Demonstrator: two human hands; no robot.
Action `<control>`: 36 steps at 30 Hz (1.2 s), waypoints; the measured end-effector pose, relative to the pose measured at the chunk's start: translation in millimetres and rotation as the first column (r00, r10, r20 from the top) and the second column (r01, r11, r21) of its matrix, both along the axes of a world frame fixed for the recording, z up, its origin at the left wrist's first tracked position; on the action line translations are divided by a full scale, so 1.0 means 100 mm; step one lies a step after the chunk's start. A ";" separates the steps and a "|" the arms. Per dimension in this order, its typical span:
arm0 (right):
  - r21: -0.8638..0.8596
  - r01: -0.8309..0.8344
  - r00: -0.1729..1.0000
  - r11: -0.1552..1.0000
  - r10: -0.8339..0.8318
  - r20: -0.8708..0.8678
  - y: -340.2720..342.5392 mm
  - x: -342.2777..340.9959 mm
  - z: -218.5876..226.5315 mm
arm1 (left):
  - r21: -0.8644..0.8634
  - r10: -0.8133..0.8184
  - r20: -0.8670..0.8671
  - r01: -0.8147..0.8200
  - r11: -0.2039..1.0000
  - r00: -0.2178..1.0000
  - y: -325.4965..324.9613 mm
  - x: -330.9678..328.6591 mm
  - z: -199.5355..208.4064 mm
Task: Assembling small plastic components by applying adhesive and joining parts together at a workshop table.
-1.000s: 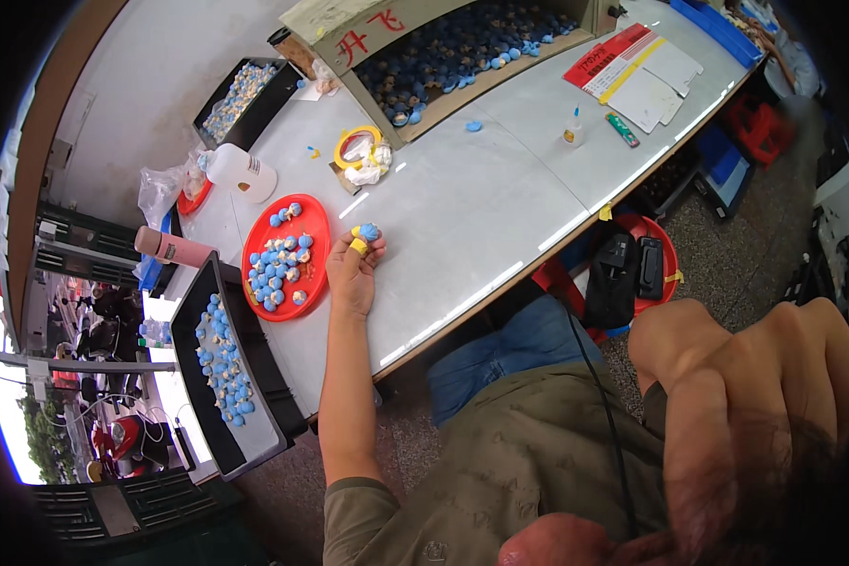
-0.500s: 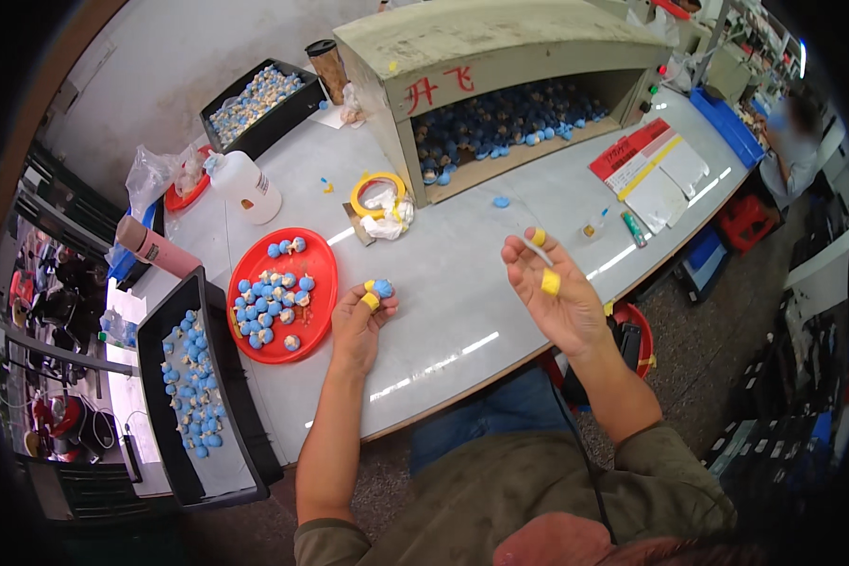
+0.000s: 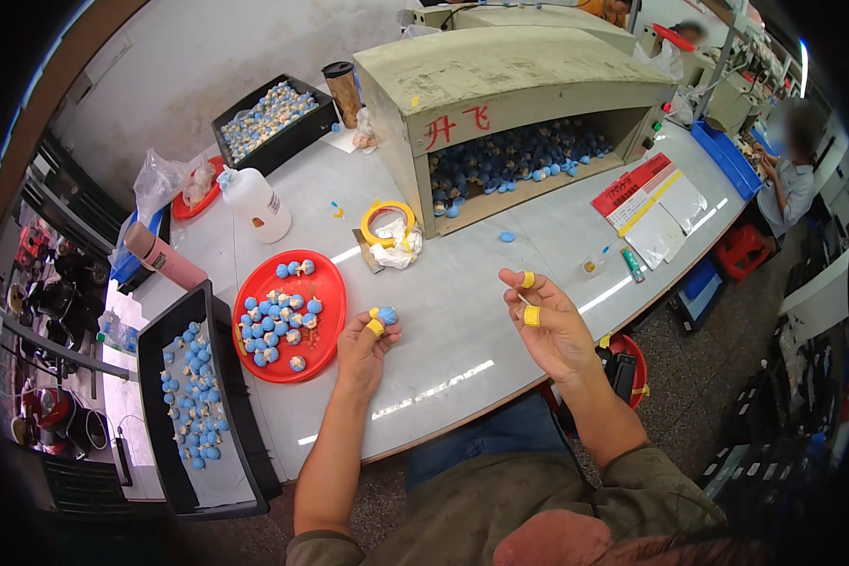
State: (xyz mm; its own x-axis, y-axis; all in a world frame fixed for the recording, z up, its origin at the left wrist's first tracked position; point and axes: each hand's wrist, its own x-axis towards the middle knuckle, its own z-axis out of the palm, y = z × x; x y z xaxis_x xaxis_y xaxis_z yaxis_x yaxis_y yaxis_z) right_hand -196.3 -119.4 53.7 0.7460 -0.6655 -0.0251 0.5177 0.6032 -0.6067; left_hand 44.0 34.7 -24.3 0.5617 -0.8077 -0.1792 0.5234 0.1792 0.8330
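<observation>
Between the thumb and fingers of my left hand [image 3: 360, 347] is a small blue ball-shaped piece [image 3: 388, 316], held above the table just right of a red plate [image 3: 325, 363]. Yellow tape is wrapped round fingers of both hands. My right hand [image 3: 558, 335] is raised over the table's near side, palm partly turned up. Its fingers pinch a thin pale stick [image 3: 523, 299], of which only a short length shows. On the plate lie several blue-and-cream balls [image 3: 272, 325], most bunched toward its left.
A black tray [image 3: 245, 415] of blue balls stands at the left, another black tray [image 3: 297, 135] farther back. Ahead is a beige curved-top box [image 3: 519, 71] with blue pieces inside. A white bottle [image 3: 259, 212], yellow tape roll [image 3: 410, 222] and small glue bottle [image 3: 590, 267] stand about.
My right hand has lowered and turned slightly, so less of the stick shows. My left hand keeps the blue piece in nearly the same place. The whole view has shifted a little.
</observation>
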 end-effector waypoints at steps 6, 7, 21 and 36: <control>0.014 -0.005 1.000 1.000 0.005 0.015 0.07 0.00 0.02 | -0.044 0.014 -0.006 -0.014 0.999 1.000 0.01 0.01 0.00; 0.059 0.005 1.000 0.998 -0.005 -0.003 0.09 0.00 0.03 | -0.043 0.012 -0.006 -0.013 0.999 1.000 0.03 0.01 -0.02; -0.228 0.107 0.978 0.968 -0.144 -0.150 0.04 0.05 -0.26 | -0.016 -0.008 0.037 0.009 1.000 0.999 0.02 -0.02 0.00; -0.381 0.134 0.910 0.915 -0.266 -0.318 0.07 0.19 -0.49 | -0.041 0.059 0.010 -0.059 0.997 0.998 0.12 -0.04 0.11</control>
